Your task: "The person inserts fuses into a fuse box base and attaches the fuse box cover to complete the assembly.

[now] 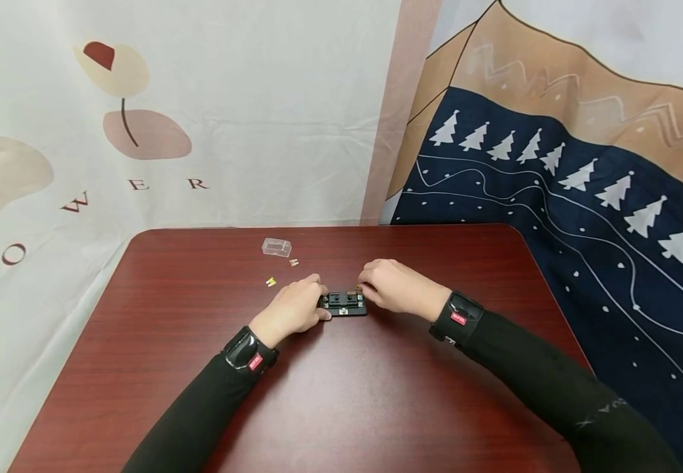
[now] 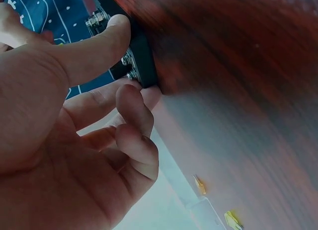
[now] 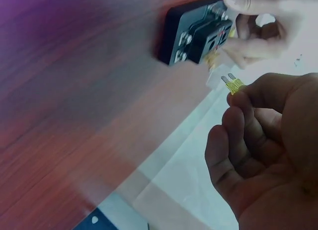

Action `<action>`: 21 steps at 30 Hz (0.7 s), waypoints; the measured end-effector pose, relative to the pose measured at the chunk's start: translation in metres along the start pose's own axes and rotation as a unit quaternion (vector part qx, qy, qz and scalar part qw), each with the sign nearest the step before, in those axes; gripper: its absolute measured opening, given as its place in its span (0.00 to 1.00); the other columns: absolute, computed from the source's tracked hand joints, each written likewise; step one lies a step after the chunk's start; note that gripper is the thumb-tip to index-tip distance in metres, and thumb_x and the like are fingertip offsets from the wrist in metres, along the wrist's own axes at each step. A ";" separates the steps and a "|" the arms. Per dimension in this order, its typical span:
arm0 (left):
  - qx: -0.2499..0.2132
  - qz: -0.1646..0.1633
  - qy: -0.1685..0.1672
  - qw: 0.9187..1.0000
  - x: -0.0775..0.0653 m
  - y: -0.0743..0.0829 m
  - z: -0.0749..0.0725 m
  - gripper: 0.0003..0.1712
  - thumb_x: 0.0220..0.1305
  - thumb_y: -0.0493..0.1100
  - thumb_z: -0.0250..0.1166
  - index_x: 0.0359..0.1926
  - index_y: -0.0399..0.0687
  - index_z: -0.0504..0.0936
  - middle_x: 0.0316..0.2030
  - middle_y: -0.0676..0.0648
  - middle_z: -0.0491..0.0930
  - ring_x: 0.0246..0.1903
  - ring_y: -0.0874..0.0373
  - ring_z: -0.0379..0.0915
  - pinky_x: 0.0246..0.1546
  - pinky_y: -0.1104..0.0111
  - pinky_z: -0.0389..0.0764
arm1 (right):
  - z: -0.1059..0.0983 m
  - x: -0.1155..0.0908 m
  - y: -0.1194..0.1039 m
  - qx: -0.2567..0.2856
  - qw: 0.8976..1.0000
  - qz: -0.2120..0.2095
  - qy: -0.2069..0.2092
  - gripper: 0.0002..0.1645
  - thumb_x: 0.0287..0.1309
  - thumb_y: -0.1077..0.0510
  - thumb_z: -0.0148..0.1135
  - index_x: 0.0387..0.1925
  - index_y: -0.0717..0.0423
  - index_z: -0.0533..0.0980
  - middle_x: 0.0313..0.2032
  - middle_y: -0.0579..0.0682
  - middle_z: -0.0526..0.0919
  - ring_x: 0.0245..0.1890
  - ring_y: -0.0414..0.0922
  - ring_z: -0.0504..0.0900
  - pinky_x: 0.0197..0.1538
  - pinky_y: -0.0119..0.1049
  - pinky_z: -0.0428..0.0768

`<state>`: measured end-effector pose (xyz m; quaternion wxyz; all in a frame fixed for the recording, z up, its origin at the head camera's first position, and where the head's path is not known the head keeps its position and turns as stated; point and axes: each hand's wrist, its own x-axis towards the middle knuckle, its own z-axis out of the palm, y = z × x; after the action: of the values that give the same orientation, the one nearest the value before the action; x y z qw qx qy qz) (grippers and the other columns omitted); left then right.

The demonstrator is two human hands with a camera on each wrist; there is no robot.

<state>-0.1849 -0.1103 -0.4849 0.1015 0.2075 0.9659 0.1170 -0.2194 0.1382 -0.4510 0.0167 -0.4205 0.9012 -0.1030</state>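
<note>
A black fuse block point(image 1: 344, 311) with metal screw terminals lies on the table. My left hand point(image 1: 295, 306) grips its left end, the thumb point(image 2: 107, 46) on the near side and a finger behind. Between the thumb and index finger of my right hand point(image 1: 396, 286) is a yellow blade fuse point(image 3: 235, 86), its two metal prongs pointing out past the fingertips. That hand is just above the block's right end, and the fuse is apart from the block in the right wrist view. The remaining right fingers are curled.
Behind the left hand lie a yellow blade fuse point(image 1: 271, 282) and a tan one point(image 1: 294, 262). A clear plastic box point(image 1: 277, 247) sits near the far edge of the reddish-brown table point(image 1: 341, 394). Patterned cloth point(image 1: 524, 164) hangs behind and to the right.
</note>
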 end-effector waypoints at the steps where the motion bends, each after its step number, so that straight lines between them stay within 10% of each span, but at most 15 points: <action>1: 0.000 0.001 0.000 1.000 0.000 0.000 0.000 0.25 0.67 0.55 0.80 0.58 0.48 0.90 0.48 0.49 0.80 0.43 0.49 0.84 0.48 0.50 0.87 | 0.001 0.000 -0.002 0.000 1.000 -0.003 -0.003 0.07 0.76 0.59 0.67 0.44 0.55 0.89 0.37 0.47 0.88 0.37 0.41 0.83 0.46 0.39 0.88; 21: 0.005 0.004 -0.001 1.000 0.001 -0.001 0.001 0.22 0.66 0.55 0.81 0.55 0.49 0.91 0.47 0.49 0.79 0.40 0.51 0.81 0.45 0.52 0.86 | 0.014 0.008 -0.014 -0.015 0.999 -0.036 -0.029 0.06 0.75 0.60 0.68 0.41 0.55 0.89 0.32 0.46 0.84 0.33 0.40 0.79 0.43 0.36 0.86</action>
<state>-0.1861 -0.1103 -0.4866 0.1012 0.2119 0.9656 0.1119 -0.2124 0.1207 -0.4617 0.0326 -0.4558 0.8861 -0.0775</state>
